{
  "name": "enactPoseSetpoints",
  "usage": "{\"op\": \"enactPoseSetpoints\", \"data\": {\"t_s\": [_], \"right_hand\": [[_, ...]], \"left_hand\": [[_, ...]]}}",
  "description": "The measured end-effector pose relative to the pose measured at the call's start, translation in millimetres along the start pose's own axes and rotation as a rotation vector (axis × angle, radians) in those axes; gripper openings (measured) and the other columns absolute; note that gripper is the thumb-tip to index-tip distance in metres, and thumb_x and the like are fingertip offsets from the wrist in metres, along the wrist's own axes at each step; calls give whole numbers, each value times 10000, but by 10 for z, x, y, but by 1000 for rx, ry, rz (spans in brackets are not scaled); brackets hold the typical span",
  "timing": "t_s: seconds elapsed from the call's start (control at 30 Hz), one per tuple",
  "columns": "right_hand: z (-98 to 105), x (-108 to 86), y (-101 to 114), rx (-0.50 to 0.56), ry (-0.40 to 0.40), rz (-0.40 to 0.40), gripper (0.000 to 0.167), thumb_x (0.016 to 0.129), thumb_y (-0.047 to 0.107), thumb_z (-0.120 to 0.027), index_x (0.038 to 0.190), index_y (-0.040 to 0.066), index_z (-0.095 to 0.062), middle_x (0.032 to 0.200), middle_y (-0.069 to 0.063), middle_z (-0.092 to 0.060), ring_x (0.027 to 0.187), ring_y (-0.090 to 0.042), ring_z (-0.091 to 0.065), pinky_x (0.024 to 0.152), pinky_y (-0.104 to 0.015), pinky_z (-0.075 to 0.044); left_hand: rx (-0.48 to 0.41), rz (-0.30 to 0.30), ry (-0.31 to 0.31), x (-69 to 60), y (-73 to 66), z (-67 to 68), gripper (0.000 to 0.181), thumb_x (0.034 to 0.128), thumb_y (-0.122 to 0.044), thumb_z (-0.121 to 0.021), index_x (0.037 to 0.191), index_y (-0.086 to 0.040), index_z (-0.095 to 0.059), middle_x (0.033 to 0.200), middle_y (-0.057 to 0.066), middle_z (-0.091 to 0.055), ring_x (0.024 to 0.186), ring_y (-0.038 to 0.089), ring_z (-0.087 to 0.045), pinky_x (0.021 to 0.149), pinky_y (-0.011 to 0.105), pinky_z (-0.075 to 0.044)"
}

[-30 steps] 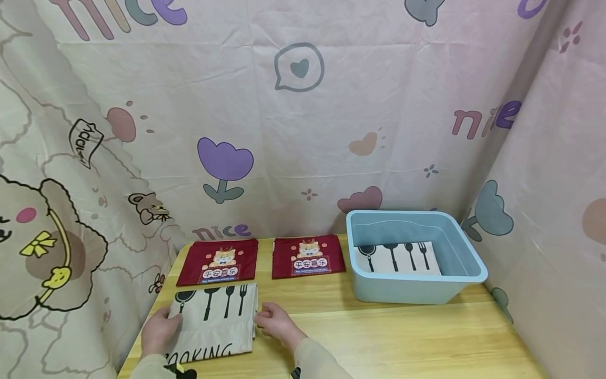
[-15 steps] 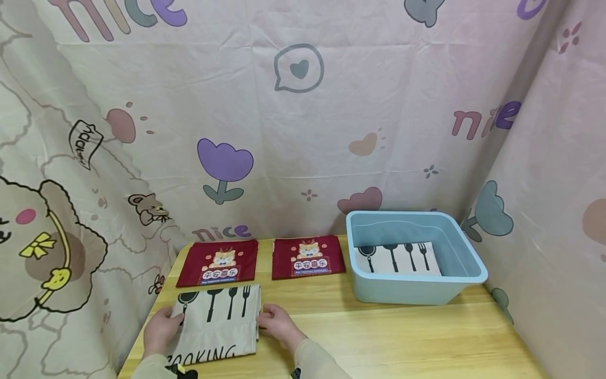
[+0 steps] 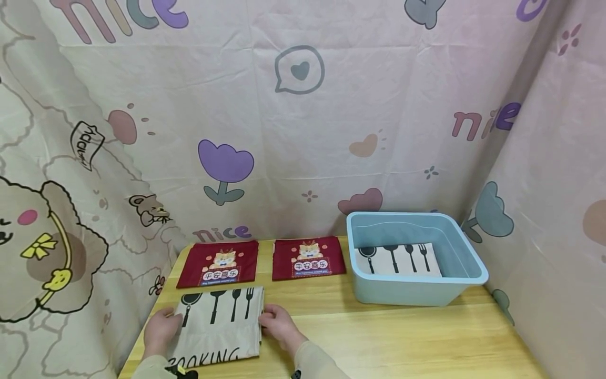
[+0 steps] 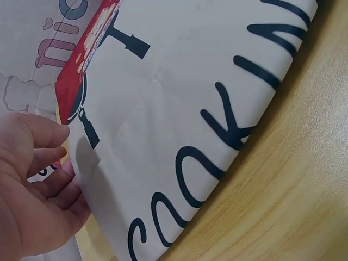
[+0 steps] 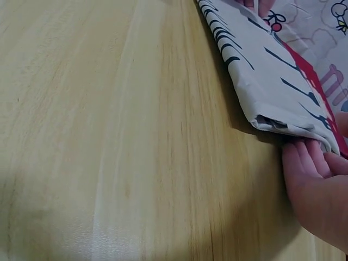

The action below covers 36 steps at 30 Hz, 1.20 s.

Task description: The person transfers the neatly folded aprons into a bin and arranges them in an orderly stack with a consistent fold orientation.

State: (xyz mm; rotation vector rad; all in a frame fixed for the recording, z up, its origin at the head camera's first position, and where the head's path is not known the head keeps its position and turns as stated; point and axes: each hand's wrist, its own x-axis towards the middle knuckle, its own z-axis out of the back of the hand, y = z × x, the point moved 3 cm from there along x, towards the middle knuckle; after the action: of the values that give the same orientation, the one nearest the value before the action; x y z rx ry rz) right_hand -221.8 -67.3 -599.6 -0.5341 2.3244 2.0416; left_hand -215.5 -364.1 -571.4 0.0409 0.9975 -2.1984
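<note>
A folded white cloth (image 3: 218, 326) lies on the table, printed in black with a pan, kitchen utensils and the word COOKING. At its left edge my left hand (image 3: 162, 331) holds on, the thumb over the top; the left wrist view shows that hand (image 4: 38, 185) with the other fingers curled at the edge. My right hand (image 3: 280, 323) pinches the opposite edge. In the right wrist view, the fingers of this hand (image 5: 315, 179) reach under the layered folds of the cloth (image 5: 261, 92), which stand slightly off the table there.
Behind the cloth lie two folded dark red cloths, one at left (image 3: 218, 263) and one nearer the middle (image 3: 307, 258), each with a cartoon animal print. A blue plastic tub (image 3: 402, 289) stands at right, holding another utensil-print cloth (image 3: 400, 259). Printed curtains (image 3: 303, 131) surround the wooden table (image 3: 402, 342).
The white cloth has slid a little to the right and slightly toward me. Both hands have shifted slightly with it; the right fingers now meet its edge more closely.
</note>
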Motion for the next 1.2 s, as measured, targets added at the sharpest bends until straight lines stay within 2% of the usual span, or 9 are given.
{"op": "enactPoseSetpoints", "data": {"t_s": [0.2, 0.37, 0.53, 0.63, 0.77, 0.9, 1.2], "right_hand": [[-23, 7, -18, 72, 15, 26, 471, 901, -53, -559, 1283, -283, -407, 1036, -178, -614, 1035, -292, -619, 894, -447, -539], [-30, 28, -33, 114, 25, 12, 448, 900, -68, -542, 1273, -284, -424, 1047, -161, -618, 1054, -296, -614, 911, -451, -528], [-27, 43, -51, 100, 2, 12, 420, 882, -76, -547, 1239, -280, -457, 1005, -141, -610, 990, -255, -616, 896, -431, -539], [-19, 44, -64, 92, -23, -2, 408, 876, -76, -566, 1225, -266, -476, 967, -118, -592, 937, -216, -606, 880, -414, -546], [-4, 38, -69, 70, -52, -15, 385, 865, -86, -589, 1213, -229, -509, 948, -97, -583, 877, -165, -584, 846, -380, -555], [5, 31, -56, 60, -64, -17, 374, 853, -101, -601, 1209, -196, -533, 991, -109, -633, 891, -175, -611, 825, -378, -560], [-22, 17, -16, 115, -18, -14, 381, 856, -134, -577, 1232, -180, -529, 1042, -139, -685, 969, -282, -661, 841, -453, -559]], "left_hand": [[-5, -9, 5, -10, -5, -5, 488, 931, -69, -517, 1346, 169, -418, 1349, 373, -416, 1241, 531, -392, 1010, 603, -371], [-22, 1, 2, 3, 25, -20, 463, 931, -47, -506, 1335, 164, -427, 1360, 369, -404, 1252, 527, -371, 1018, 605, -366], [-26, 1, -10, 11, 48, -34, 425, 925, -22, -518, 1291, 185, -462, 1291, 376, -460, 1203, 529, -428, 975, 592, -406], [-12, -19, -10, 17, 62, -33, 394, 907, -10, -532, 1232, 209, -501, 1214, 386, -508, 1138, 533, -474, 933, 585, -431], [-7, -27, -10, 36, 79, -38, 360, 895, -8, -552, 1180, 212, -540, 1194, 387, -533, 1110, 530, -494, 922, 585, -435], [-30, -18, -1, 61, 89, -47, 352, 904, -8, -555, 1182, 207, -547, 1211, 383, -531, 1130, 531, -488, 929, 588, -434], [-80, 9, 52, 73, 85, -76, 379, 940, 27, -499, 1283, 188, -494, 1278, 380, -472, 1237, 539, -399, 1008, 617, -367]]}}
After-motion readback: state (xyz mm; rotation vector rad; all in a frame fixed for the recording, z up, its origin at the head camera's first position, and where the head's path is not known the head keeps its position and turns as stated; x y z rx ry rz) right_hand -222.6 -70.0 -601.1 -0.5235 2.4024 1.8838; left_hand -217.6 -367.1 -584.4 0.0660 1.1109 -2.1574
